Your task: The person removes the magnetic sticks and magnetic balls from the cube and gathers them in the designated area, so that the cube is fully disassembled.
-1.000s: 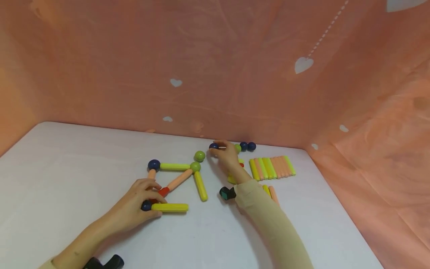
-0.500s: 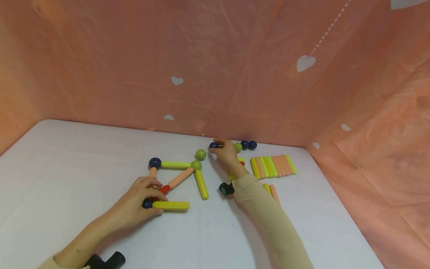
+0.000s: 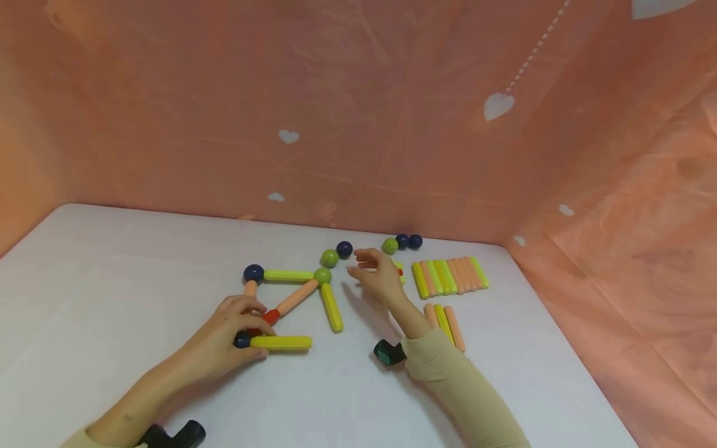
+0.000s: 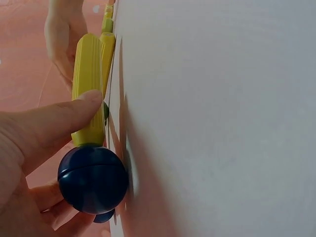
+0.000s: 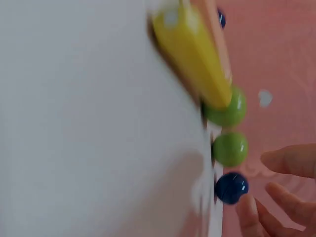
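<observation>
The pale worktop (image 3: 336, 398) looks flat and smooth, so it would do little to stop a round piece rolling if one were nudged. The joined shape (image 3: 288, 275), left of centre in the head view, could be pulled askew, most likely by a twist or tug from the left hand (image 3: 224, 336). That hand holds the yellow rod (image 3: 282, 343) between thumb and fingers, with the rod's end at the near blue ball (image 4: 93, 178); how firmly the two are joined cannot be told. The rod's other end points to the right with nothing on it, so a slip of the thumb might let it swing or drop.

The right hand (image 3: 381, 280), right of centre, has its thumb and fingers spread and holds nothing. A careless brush of its fingertips could send the green ball (image 3: 329, 258) or the far blue ball (image 3: 344, 249) rolling.

As for position, the rod lies at lower centre, within the left hand's grasp and reaching out past its fingertips. The far blue ball sits at upper centre, just left of the right hand's fingertips, and whether they touch it is unclear. The green ball is just beyond it to the left.
</observation>
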The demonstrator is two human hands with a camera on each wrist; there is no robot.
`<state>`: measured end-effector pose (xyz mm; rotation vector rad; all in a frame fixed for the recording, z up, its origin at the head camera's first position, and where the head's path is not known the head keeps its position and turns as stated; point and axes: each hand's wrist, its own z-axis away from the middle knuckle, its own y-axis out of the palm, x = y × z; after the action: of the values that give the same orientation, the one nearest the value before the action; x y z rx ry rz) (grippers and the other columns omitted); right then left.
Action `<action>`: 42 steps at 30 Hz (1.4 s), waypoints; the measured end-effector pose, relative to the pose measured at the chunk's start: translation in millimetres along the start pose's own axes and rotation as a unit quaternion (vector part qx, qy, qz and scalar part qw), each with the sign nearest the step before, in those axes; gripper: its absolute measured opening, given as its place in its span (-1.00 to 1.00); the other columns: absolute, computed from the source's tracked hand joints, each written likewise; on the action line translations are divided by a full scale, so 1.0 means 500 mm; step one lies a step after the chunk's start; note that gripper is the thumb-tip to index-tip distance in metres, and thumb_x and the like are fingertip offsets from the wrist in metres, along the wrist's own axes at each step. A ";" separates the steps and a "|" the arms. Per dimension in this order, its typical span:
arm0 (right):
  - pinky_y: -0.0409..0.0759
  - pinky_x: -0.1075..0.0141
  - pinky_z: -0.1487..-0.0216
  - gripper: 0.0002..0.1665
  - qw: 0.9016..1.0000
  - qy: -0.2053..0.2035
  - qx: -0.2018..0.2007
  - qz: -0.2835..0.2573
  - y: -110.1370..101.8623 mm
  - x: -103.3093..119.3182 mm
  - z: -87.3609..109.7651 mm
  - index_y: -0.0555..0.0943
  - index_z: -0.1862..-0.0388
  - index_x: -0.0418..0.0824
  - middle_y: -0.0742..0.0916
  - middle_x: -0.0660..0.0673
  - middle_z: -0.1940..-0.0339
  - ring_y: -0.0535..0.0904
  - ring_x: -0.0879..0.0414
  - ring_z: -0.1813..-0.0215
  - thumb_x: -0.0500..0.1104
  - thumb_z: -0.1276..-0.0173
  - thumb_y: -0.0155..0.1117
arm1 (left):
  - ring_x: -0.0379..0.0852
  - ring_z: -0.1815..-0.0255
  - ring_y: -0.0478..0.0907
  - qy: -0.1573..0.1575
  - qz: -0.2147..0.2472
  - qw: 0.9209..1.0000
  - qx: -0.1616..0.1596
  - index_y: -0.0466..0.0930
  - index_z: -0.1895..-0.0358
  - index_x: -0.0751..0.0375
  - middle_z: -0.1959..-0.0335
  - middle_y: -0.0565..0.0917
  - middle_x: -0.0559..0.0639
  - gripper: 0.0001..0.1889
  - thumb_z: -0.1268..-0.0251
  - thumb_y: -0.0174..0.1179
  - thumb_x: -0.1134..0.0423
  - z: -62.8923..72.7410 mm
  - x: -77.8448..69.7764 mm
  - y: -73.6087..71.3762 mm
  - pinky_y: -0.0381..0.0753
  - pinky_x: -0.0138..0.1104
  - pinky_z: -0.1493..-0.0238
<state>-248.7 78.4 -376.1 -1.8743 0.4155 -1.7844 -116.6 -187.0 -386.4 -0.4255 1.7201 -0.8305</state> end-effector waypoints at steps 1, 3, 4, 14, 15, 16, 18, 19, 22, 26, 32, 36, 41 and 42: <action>0.56 0.11 -0.13 -0.53 1.000 -0.004 0.010 0.002 0.002 0.002 0.010 0.57 -0.13 -0.24 0.67 -0.23 -0.05 0.59 -0.08 -0.08 -0.18 -0.23 0.36 | 0.18 -0.22 0.26 0.001 -0.001 1.000 0.000 0.71 0.30 -0.13 -0.06 0.51 0.07 -0.79 0.01 0.46 0.26 0.000 0.000 0.000 0.32 0.22 -0.21; 0.58 0.15 -0.08 -0.54 0.999 0.000 0.036 0.007 0.008 0.005 0.025 0.58 -0.11 -0.23 0.68 -0.20 -0.01 0.60 -0.05 -0.03 -0.17 -0.23 0.37 | 0.18 -0.21 0.27 0.001 -0.002 1.000 -0.001 0.71 0.30 -0.13 -0.06 0.52 0.07 -0.79 0.01 0.46 0.26 0.001 0.001 0.000 0.32 0.22 -0.21; 0.59 0.17 -0.06 -0.55 0.999 0.002 0.052 0.011 0.011 0.008 0.032 0.58 -0.11 -0.23 0.68 -0.20 0.00 0.60 -0.04 -0.01 -0.17 -0.24 0.37 | 0.17 -0.21 0.27 0.001 -0.002 1.000 -0.002 0.71 0.30 -0.13 -0.05 0.52 0.07 -0.79 0.01 0.46 0.26 0.001 0.001 0.000 0.32 0.22 -0.21; 0.58 0.29 0.11 -0.42 0.993 0.033 0.097 0.052 0.048 0.021 0.061 0.51 -0.13 -0.24 0.69 -0.14 0.12 0.58 0.06 0.12 -0.02 -0.19 0.42 | 0.18 -0.21 0.27 0.006 -0.004 1.000 -0.002 0.71 0.30 -0.10 -0.05 0.52 0.08 -0.80 0.01 0.46 0.26 -0.003 -0.005 0.006 0.31 0.23 -0.20; 0.57 0.31 0.16 -0.42 0.994 0.033 0.091 0.052 0.051 0.020 0.061 0.50 -0.11 -0.25 0.68 -0.14 0.17 0.57 0.08 0.17 -0.02 -0.19 0.42 | 0.18 -0.20 0.28 0.007 -0.003 1.000 0.000 0.71 0.30 -0.10 -0.05 0.52 0.08 -0.80 0.01 0.46 0.26 -0.003 -0.006 0.008 0.31 0.23 -0.20; 0.55 0.34 0.21 -0.43 0.995 0.032 0.084 0.051 0.053 0.018 0.062 0.49 -0.07 -0.27 0.68 -0.14 0.22 0.56 0.10 0.22 -0.03 -0.18 0.43 | 0.19 -0.20 0.28 0.010 -0.003 1.000 0.002 0.71 0.30 -0.09 -0.05 0.52 0.09 -0.80 0.02 0.46 0.27 -0.003 -0.007 0.010 0.31 0.24 -0.20; 0.50 0.39 0.29 -0.49 0.996 0.030 0.071 0.050 0.057 0.013 0.063 0.50 0.01 -0.30 0.66 -0.12 0.33 0.52 0.14 0.32 -0.07 -0.16 0.45 | 0.19 -0.20 0.28 0.010 -0.002 1.000 0.007 0.71 0.31 -0.10 -0.05 0.52 0.09 -0.80 0.02 0.46 0.27 -0.003 -0.010 0.013 0.31 0.24 -0.20; 0.47 0.41 0.32 -0.52 0.996 0.031 0.067 0.049 0.058 0.012 0.063 0.50 0.06 -0.30 0.65 -0.11 0.37 0.50 0.16 0.35 -0.09 -0.16 0.45 | 0.19 -0.20 0.28 0.009 -0.003 1.000 0.007 0.71 0.31 -0.10 -0.04 0.52 0.09 -0.80 0.02 0.46 0.28 -0.003 -0.011 0.014 0.31 0.24 -0.20; 0.42 0.45 0.36 -0.62 0.996 0.031 0.059 0.050 0.059 0.009 0.062 0.52 0.15 -0.30 0.63 -0.08 0.42 0.46 0.18 0.39 -0.13 -0.17 0.43 | 0.19 -0.21 0.28 0.010 -0.005 1.000 0.005 0.71 0.32 -0.10 -0.05 0.52 0.09 -0.80 0.02 0.46 0.29 -0.004 -0.012 0.014 0.30 0.24 -0.21; 0.43 0.44 0.35 -0.68 0.997 0.020 0.059 0.051 0.056 0.012 0.058 0.55 0.17 -0.29 0.65 -0.10 0.40 0.48 0.17 0.36 -0.15 -0.20 0.39 | 0.19 -0.20 0.29 0.012 -0.009 1.000 -0.002 0.71 0.32 -0.10 -0.05 0.53 0.10 -0.80 0.02 0.46 0.28 -0.004 -0.013 0.014 0.32 0.23 -0.19; 0.41 0.45 0.35 -0.69 0.996 0.028 0.070 0.040 0.054 0.011 0.052 0.57 0.15 -0.30 0.64 -0.10 0.39 0.47 0.18 0.36 -0.15 -0.21 0.38 | 0.19 -0.18 0.30 0.013 -0.014 1.000 -0.003 0.71 0.31 -0.09 -0.05 0.52 0.11 -0.80 0.02 0.46 0.26 -0.003 -0.011 0.015 0.34 0.22 -0.18; 0.40 0.45 0.36 -0.69 0.995 0.030 0.082 0.045 0.052 0.014 0.051 0.61 0.06 -0.28 0.61 -0.09 0.36 0.45 0.16 0.35 -0.14 -0.28 0.31 | 0.17 -0.17 0.30 0.005 -0.018 1.000 -0.009 0.71 0.30 -0.09 -0.05 0.52 0.10 -0.80 0.02 0.46 0.26 -0.001 -0.008 0.013 0.37 0.20 -0.16; 0.47 0.43 0.26 -0.66 0.996 0.017 0.083 0.019 0.031 0.018 0.057 0.61 -0.05 -0.19 0.62 -0.12 0.24 0.48 0.11 0.24 -0.12 -0.33 0.28 | 0.19 -0.19 0.28 0.005 -0.024 1.000 -0.016 0.71 0.29 -0.09 -0.06 0.51 0.11 -0.79 0.02 0.46 0.26 0.004 -0.002 0.009 0.34 0.24 -0.15; 0.48 0.43 0.23 -0.66 0.997 0.014 0.076 0.010 0.024 0.017 0.060 0.61 -0.06 -0.16 0.63 -0.12 0.21 0.49 0.11 0.22 -0.11 -0.33 0.28 | 0.20 -0.19 0.28 0.005 -0.025 1.000 -0.016 0.71 0.29 -0.09 -0.06 0.51 0.11 -0.79 0.02 0.46 0.26 0.004 -0.001 0.008 0.34 0.25 -0.16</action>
<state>-216.8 68.6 -375.6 -1.7377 0.2995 -1.7779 -113.9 -184.6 -389.2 -0.4875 1.7404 -0.8430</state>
